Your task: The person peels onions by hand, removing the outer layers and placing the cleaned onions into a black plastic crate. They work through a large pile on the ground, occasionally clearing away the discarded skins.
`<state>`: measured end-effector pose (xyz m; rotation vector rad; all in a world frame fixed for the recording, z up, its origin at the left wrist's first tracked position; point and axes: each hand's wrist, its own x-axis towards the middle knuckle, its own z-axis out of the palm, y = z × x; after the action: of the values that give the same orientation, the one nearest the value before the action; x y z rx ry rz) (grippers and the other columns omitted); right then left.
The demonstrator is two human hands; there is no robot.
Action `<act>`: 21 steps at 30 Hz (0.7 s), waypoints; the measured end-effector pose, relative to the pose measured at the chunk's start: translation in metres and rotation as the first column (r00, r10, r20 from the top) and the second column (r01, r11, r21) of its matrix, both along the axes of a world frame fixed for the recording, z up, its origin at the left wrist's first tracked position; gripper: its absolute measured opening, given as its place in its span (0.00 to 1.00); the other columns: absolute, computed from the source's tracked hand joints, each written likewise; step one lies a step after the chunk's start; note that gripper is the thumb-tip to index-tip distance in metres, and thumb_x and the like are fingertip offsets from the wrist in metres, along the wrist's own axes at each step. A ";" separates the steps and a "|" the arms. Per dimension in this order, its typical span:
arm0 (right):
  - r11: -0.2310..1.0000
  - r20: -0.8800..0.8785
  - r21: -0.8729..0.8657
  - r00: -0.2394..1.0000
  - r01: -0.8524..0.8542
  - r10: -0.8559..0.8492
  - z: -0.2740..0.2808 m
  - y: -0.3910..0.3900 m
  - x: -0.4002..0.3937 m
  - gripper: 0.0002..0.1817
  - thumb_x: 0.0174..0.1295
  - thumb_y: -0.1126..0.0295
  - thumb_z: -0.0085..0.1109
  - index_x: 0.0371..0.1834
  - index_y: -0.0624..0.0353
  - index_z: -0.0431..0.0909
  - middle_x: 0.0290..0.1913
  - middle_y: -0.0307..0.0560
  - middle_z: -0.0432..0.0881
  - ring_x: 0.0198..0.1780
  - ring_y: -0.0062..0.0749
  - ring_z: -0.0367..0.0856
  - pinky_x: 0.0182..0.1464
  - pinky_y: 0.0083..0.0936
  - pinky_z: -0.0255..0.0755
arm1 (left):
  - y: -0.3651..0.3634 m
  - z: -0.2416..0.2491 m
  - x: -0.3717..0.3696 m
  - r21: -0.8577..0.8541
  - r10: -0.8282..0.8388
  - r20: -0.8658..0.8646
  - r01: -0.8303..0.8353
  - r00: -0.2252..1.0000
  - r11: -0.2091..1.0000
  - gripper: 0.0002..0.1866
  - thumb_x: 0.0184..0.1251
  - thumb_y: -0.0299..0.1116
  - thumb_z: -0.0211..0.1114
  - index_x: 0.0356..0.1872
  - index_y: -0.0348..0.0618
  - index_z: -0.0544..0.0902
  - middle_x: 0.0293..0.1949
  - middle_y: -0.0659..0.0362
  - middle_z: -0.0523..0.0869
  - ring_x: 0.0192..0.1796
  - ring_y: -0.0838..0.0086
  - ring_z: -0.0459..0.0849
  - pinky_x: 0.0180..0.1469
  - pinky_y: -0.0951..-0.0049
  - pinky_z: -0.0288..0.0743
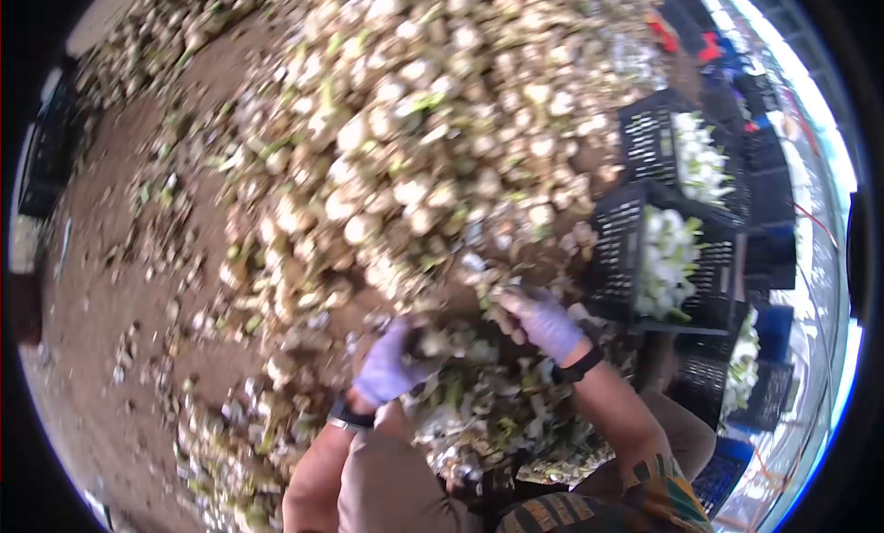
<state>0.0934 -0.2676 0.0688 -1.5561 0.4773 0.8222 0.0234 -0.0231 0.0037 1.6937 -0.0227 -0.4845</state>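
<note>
My left hand (pixel 387 365), in a lilac glove, is curled low over the heap of leaf scraps, blurred by motion. Pale and dark shapes lie right by its fingertips. To its right my right hand (pixel 545 324), gloved the same way, has its fingers bent together, their tips soiled brown; I cannot tell what either hand grips. Just beyond the hands rises a large pile of pale onion-like bulbs (pixel 364 225) with bits of green stalk. Below and between the hands lie peeled skins and green leaf trimmings (pixel 470 395).
Black plastic crates (pixel 615 248) stand at my right, holding white trimmed bulbs (pixel 668 261) with green tips. More crates line the right side. Bare brown ground (pixel 101 303) with scattered scraps stretches to the left. My knees (pixel 391 478) are close below the hands.
</note>
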 end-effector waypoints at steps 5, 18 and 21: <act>0.856 -0.175 0.388 0.939 0.341 -0.295 -0.038 0.072 -0.024 0.08 0.57 0.71 0.60 0.37 0.62 0.78 0.32 0.47 0.81 0.31 0.29 0.81 0.32 0.19 0.74 | -0.004 0.010 0.005 -0.336 0.030 -0.035 -0.040 0.999 0.941 0.32 0.50 0.27 0.72 0.57 0.40 0.67 0.47 0.53 0.80 0.46 0.69 0.81 0.50 0.70 0.75; 0.953 0.065 0.199 0.968 0.227 -0.244 -0.032 0.093 -0.028 0.07 0.59 0.65 0.62 0.30 0.55 0.78 0.22 0.30 0.75 0.17 0.11 0.67 0.17 0.12 0.55 | -0.002 0.012 0.004 0.160 0.136 0.352 -0.203 0.926 0.966 0.26 0.42 0.22 0.72 0.46 0.41 0.72 0.42 0.53 0.78 0.36 0.65 0.80 0.39 0.68 0.75; 0.943 -0.019 0.192 0.962 0.271 -0.272 -0.029 0.095 -0.028 0.06 0.59 0.65 0.60 0.30 0.54 0.78 0.20 0.28 0.71 0.17 0.10 0.63 0.16 0.12 0.51 | 0.000 0.016 0.007 0.380 -0.042 0.609 -0.245 0.792 0.892 0.26 0.37 0.23 0.68 0.44 0.43 0.73 0.42 0.51 0.76 0.38 0.56 0.76 0.40 0.61 0.72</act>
<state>0.0652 -0.1722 0.0396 -1.2794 0.5751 0.6290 0.0307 -0.0234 0.0197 2.2327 -0.3063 0.1835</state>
